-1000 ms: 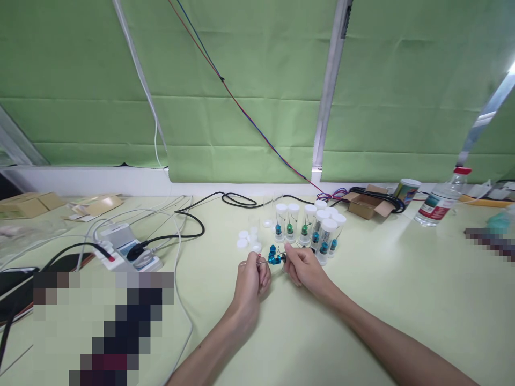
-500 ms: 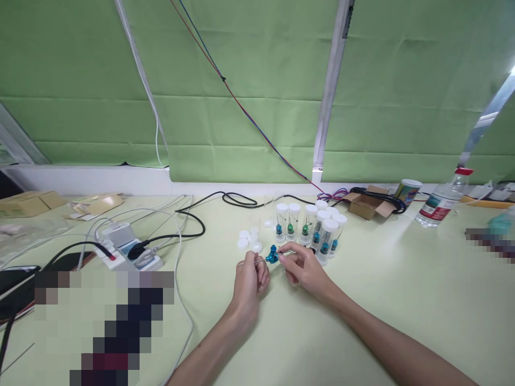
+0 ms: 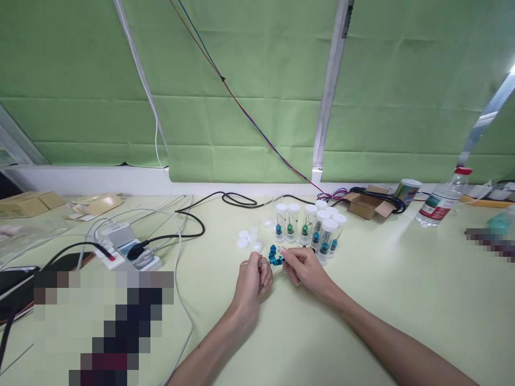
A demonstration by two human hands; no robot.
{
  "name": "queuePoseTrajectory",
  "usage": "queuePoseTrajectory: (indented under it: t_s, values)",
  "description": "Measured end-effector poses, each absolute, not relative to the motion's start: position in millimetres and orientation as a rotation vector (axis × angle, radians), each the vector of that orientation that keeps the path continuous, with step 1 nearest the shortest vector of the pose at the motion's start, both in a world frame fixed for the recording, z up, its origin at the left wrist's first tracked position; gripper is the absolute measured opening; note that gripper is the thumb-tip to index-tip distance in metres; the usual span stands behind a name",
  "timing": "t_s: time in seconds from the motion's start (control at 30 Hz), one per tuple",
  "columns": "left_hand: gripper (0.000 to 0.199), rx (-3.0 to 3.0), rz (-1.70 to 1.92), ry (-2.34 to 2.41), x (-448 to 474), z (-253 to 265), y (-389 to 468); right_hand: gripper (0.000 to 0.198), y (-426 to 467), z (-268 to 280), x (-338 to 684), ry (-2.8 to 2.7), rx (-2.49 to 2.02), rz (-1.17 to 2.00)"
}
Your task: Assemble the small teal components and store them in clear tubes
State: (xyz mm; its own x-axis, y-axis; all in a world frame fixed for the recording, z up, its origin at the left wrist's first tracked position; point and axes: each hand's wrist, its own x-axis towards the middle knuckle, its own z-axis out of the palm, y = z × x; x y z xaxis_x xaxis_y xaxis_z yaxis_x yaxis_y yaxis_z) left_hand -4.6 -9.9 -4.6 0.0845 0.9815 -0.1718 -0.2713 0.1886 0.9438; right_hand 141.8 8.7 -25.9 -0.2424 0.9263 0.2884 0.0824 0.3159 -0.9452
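My left hand (image 3: 253, 276) is closed in a pinch on a thin metal rod (image 3: 262, 262) that points toward my right hand. At the rod's right end sits a small shiny blue metal fitting (image 3: 273, 257) with an angled shape. My right hand (image 3: 303, 266) pinches the right side of this fitting with thumb and fingertips, hiding part of it. Just behind my right hand stand several clear tubes (image 3: 329, 236) with white caps, holding blue or green pieces with thin wires. Several loose white caps (image 3: 243, 243) lie beyond my left hand.
To the left, white power strips (image 3: 120, 252) lie among tangled cables. A black cable (image 3: 237, 201) runs along the back of the table. An open cardboard box (image 3: 368, 203), a can (image 3: 408, 193) and a water bottle (image 3: 442, 198) stand at the back right.
My right hand has shifted slightly right and down and its fingers have closed in more. The blue fitting has turned between my hands. My left hand has moved only slightly.
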Motion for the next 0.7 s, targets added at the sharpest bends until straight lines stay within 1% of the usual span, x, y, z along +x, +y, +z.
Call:
queuePoseTrajectory:
  t_s: [0.27,0.4,0.47,0.6,0.7]
  values:
    - [0.043,0.943,1.136,1.044,-4,-3,-11,0.067,12,-35,139,-1.502,-1.032,1.153]
    - [0.043,0.928,1.145,1.058,-4,-2,-12,0.068,12,-33,138,-1.497,-1.041,1.132]
    - [0.043,0.909,1.162,1.064,-5,-2,-11,0.062,11,-29,139,-1.518,-1.011,1.094]
    - [0.04,0.852,1.187,1.096,-6,-2,-10,0.035,4,-20,141,-1.538,-0.972,1.095]
    - [0.039,0.838,1.205,1.103,-6,-3,-10,0.028,1,-17,142,-1.562,-0.923,1.149]
